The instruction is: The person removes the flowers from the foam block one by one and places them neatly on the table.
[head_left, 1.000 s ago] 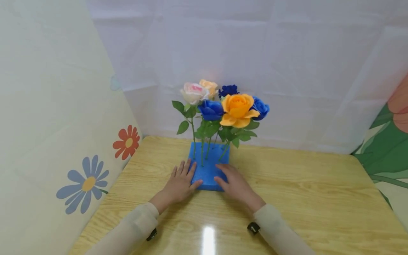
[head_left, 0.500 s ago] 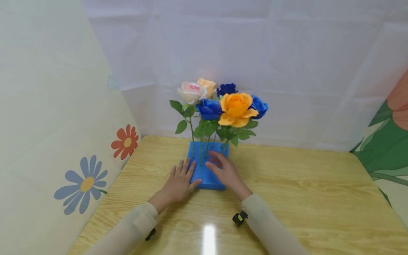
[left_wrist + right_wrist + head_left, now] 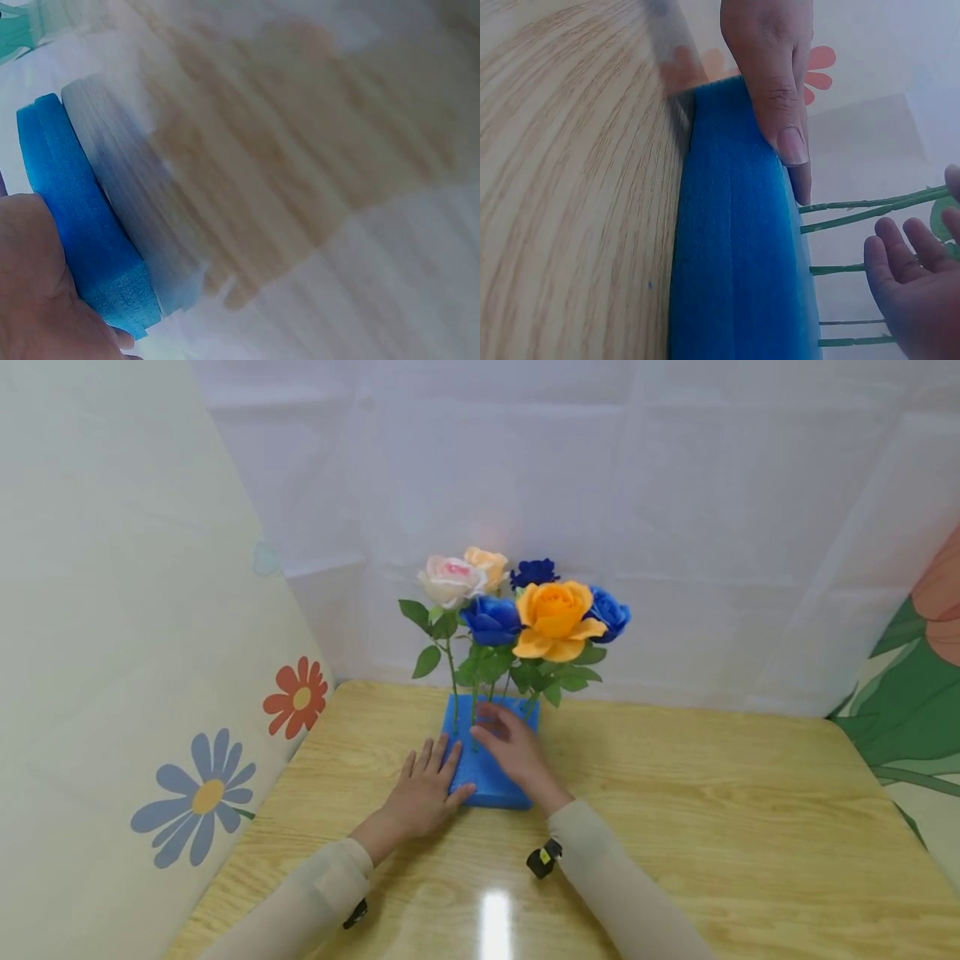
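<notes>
Several artificial roses stand with their green stems stuck in a blue foam block on the table. My left hand lies with spread fingers on the block's left front edge. In the right wrist view, the thumb of that left hand presses the foam. My right hand is over the block, its thumb and fingertips at the stem below the front blue rose. Seen from the right wrist, the right hand has loosely bent, parted fingers among the stems. An orange rose hangs above that hand.
A pale pink rose, a peach rose, a dark blue rose and another blue rose share the block. Behind the wood-grain table hangs a white cloth. A flower-printed panel borders the left side.
My right hand has moved from the block's right edge leftward and inward to the front blue rose's stem. The left hand has stayed on the block.
</notes>
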`<act>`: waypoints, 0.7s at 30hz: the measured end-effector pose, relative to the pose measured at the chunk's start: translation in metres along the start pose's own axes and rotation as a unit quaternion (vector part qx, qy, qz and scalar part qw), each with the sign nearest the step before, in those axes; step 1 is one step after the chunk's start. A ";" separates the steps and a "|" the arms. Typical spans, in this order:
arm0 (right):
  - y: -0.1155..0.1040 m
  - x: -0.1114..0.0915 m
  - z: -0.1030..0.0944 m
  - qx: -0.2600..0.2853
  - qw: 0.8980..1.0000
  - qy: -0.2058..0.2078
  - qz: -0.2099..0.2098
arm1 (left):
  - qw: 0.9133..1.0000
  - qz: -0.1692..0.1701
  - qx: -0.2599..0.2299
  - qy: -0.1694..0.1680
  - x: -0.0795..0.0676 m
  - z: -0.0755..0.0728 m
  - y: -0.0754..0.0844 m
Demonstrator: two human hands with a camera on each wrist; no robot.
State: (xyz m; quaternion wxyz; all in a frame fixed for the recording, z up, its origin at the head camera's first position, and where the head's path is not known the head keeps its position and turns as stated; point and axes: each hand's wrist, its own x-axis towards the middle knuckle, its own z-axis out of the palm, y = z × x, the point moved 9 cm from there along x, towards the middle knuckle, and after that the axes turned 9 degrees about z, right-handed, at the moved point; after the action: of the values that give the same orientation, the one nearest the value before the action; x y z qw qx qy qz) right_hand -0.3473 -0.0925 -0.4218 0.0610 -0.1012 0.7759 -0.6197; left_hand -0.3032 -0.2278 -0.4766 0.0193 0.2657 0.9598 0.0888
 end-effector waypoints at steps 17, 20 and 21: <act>0.006 0.015 0.003 -0.001 1.000 0.015 0.004 | 1.000 0.009 -0.014 -0.008 0.000 -0.002 -0.004; 0.007 0.015 0.003 -0.007 1.000 0.026 0.009 | 1.000 0.011 -0.001 -0.007 -0.001 -0.002 -0.007; 0.006 0.016 0.003 -0.009 0.999 0.031 0.007 | 1.000 0.011 0.001 -0.006 -0.002 -0.002 -0.007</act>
State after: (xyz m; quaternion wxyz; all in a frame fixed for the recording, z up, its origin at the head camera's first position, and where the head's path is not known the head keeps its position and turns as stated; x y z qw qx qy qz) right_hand -0.3625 -0.0972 -0.4281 0.0405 -0.0771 0.7835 -0.6152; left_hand -0.3058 -0.2351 -0.4755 0.0239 0.2765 0.9568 0.0863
